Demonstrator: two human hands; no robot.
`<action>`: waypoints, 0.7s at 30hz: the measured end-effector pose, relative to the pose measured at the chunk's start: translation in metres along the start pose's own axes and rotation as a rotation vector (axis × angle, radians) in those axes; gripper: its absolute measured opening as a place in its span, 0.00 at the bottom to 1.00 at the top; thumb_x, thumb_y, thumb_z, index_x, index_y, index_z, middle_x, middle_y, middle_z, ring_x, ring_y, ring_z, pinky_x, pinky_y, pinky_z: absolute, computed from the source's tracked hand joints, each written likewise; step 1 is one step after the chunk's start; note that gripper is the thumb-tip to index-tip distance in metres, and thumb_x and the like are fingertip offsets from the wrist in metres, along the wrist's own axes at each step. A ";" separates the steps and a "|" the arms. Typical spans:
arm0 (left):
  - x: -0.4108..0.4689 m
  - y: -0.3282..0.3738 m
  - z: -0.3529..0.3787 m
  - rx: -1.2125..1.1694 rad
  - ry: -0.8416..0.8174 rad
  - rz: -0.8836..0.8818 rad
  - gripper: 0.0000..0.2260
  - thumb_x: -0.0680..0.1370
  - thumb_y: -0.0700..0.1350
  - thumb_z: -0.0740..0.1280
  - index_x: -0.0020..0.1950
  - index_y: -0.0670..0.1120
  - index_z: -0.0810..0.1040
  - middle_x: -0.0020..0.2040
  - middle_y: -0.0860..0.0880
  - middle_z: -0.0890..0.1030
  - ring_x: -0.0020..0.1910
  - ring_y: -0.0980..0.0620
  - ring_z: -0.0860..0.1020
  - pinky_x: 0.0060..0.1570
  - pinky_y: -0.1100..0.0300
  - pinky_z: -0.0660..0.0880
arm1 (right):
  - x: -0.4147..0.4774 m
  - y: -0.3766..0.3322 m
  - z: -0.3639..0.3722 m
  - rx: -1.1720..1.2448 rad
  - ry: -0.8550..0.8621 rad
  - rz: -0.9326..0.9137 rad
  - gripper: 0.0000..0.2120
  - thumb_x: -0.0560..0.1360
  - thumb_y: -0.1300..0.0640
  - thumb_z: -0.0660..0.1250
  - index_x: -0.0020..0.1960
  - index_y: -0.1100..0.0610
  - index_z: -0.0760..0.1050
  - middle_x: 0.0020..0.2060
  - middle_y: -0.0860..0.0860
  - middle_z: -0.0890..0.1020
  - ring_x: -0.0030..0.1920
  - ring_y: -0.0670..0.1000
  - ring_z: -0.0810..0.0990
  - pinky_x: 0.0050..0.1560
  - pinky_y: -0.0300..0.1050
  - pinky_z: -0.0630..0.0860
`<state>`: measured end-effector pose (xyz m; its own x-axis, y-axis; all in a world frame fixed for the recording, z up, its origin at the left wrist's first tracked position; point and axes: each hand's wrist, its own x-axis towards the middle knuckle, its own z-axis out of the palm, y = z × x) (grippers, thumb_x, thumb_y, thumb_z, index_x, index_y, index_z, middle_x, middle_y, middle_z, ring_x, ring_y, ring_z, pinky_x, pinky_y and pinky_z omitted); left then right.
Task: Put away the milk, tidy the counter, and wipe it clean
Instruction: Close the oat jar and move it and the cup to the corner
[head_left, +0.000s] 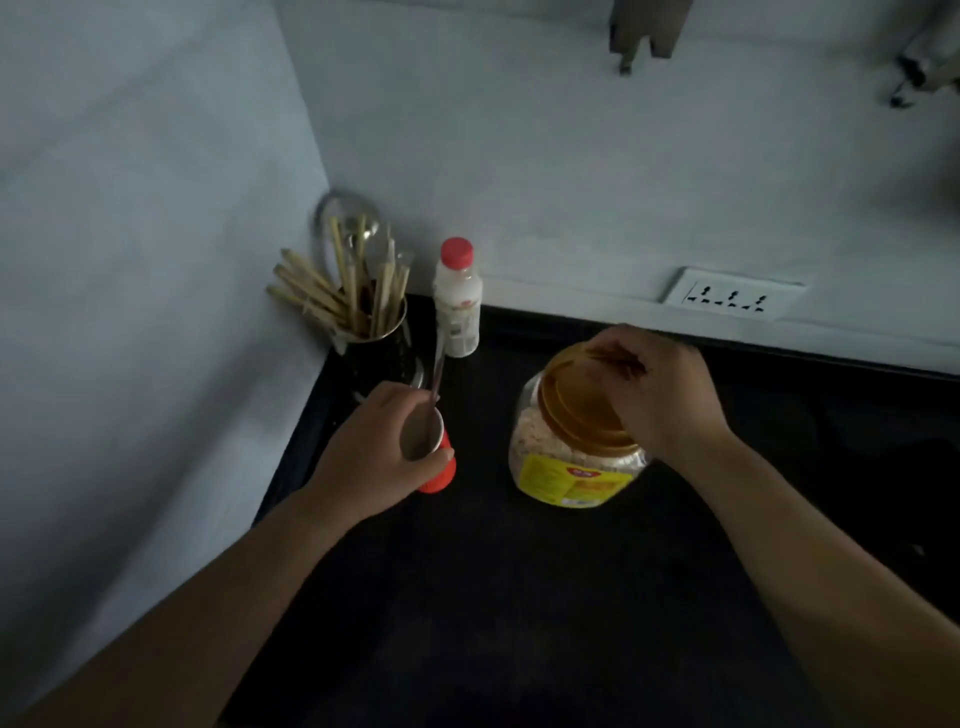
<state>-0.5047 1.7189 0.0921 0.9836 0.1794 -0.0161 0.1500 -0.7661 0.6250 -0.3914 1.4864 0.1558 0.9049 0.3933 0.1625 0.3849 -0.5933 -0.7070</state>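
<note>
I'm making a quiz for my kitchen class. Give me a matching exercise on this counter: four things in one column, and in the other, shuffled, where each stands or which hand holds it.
Things
1. bottle
2. cup
3. jar
4. chopsticks

Places
A. in the corner holder
B. gripped by the left hand
C. right hand grips its top
D. standing free by the back wall

Pairs: 1-D, 2-B, 3-C, 4-A
</note>
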 end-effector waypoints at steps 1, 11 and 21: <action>0.011 -0.003 -0.002 0.003 -0.008 0.012 0.25 0.69 0.53 0.72 0.63 0.50 0.71 0.58 0.56 0.69 0.54 0.58 0.72 0.49 0.66 0.65 | 0.012 -0.001 0.002 -0.021 0.004 -0.001 0.09 0.72 0.57 0.68 0.42 0.42 0.75 0.35 0.34 0.77 0.40 0.34 0.76 0.37 0.24 0.68; 0.051 -0.025 0.005 -0.052 0.027 0.008 0.26 0.66 0.58 0.68 0.61 0.51 0.72 0.57 0.55 0.71 0.54 0.58 0.74 0.51 0.63 0.71 | 0.125 0.005 0.027 -0.124 -0.013 -0.063 0.04 0.73 0.54 0.66 0.47 0.51 0.79 0.42 0.48 0.82 0.44 0.51 0.78 0.42 0.44 0.74; 0.102 -0.036 0.030 0.045 0.019 0.078 0.25 0.68 0.52 0.72 0.62 0.48 0.72 0.58 0.53 0.71 0.54 0.56 0.73 0.50 0.63 0.69 | 0.121 0.055 0.045 -0.193 0.009 0.011 0.21 0.74 0.54 0.66 0.65 0.55 0.67 0.59 0.54 0.74 0.59 0.54 0.69 0.55 0.42 0.66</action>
<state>-0.4066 1.7463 0.0444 0.9906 0.1288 0.0463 0.0772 -0.8049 0.5883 -0.2689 1.5336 0.1058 0.9104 0.3806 0.1623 0.4021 -0.7213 -0.5640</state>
